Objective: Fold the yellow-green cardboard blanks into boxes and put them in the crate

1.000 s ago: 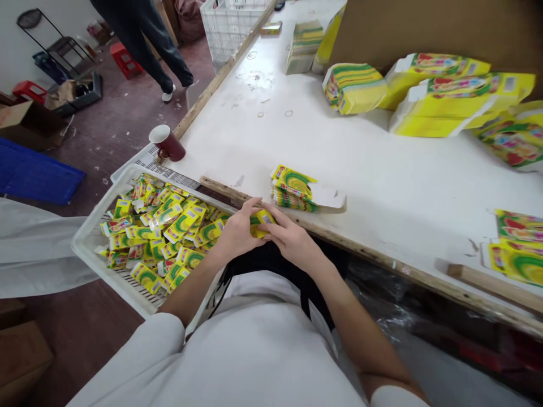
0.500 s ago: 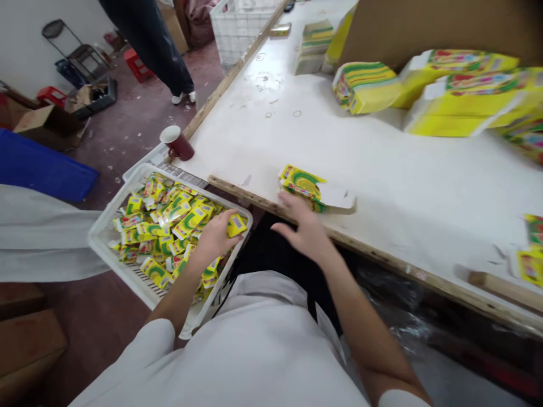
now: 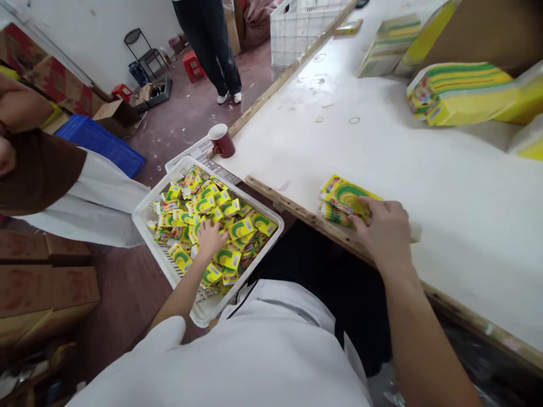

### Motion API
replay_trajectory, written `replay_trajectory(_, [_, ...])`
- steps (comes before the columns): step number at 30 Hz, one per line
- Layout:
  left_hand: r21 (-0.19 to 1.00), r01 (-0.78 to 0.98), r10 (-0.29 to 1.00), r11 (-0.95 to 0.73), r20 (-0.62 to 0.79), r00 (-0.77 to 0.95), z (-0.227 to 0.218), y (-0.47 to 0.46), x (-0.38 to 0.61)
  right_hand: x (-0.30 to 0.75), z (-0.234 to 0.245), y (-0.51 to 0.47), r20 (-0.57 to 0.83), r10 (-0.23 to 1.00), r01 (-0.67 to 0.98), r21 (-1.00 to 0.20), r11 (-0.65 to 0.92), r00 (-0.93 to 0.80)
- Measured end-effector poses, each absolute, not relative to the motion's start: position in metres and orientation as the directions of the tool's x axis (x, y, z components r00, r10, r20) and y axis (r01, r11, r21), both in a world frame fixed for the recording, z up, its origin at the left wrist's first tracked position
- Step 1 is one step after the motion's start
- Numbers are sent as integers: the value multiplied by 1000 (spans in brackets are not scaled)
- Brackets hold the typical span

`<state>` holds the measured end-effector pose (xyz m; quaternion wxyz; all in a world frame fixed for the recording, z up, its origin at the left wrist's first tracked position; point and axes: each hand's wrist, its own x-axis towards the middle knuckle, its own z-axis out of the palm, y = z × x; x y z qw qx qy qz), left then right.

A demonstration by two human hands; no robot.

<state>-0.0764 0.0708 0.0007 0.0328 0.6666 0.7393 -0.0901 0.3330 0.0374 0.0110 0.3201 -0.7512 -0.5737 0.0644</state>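
My left hand [image 3: 211,238] rests on a heap of small yellow-and-green cartons [image 3: 241,228] in a white plastic basket [image 3: 146,223]. Its fingers are spread, and I see no carton gripped in it. On the white table, near the wooden front edge, lies a small stack of flat yellow-and-green cartons [image 3: 345,195]. My right hand [image 3: 386,229] is closed on the right end of this stack, thumb nearer me and fingers over the top. A pale flap sticks out beyond that hand; its palm side is hidden.
A maroon mug [image 3: 223,141] stands at the table corner [image 3: 288,130] beside the basket. Bundled yellow cartons [image 3: 466,93] sit at the back right. A person in pale trousers [image 3: 93,192] stands left; another in dark trousers [image 3: 210,45] stands farther back. Brown boxes [image 3: 46,277] are stacked lower left.
My left hand has moved from the basket's right side onto the heap, and the carton it held is out of it. My right hand has closed on the table cartons. The view has swung left.
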Motion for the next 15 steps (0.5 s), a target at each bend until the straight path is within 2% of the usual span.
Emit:
replay_trajectory(5, [-72, 977, 949, 199, -233, -211, 21, 58, -125, 334, 17, 38, 266, 881, 738, -662, -128, 392])
replay_trajectory(10, [73, 984, 984, 160, -85, -154, 50, 69, -99, 329, 41, 32, 283, 800, 569, -818, -87, 529])
replay_trajectory(12, [208, 976, 998, 57, -38, -50, 58, 75, -64, 316, 51, 27, 249, 800, 415, -910, 0, 546])
replay_trajectory(13, [312, 950, 999, -32, -25, 42, 61, 76, -42, 307, 55, 23, 229, 821, 336, -941, 49, 524])
replay_trajectory(14, [588, 793, 983, -158, 15, 185, 62, 75, -18, 296, 58, 20, 214, 852, 271, -959, 89, 478])
replay_trajectory(15, [801, 550, 942, -235, 48, 333, 63, 73, 8, 285, 59, 16, 203, 887, 218, -969, 120, 415])
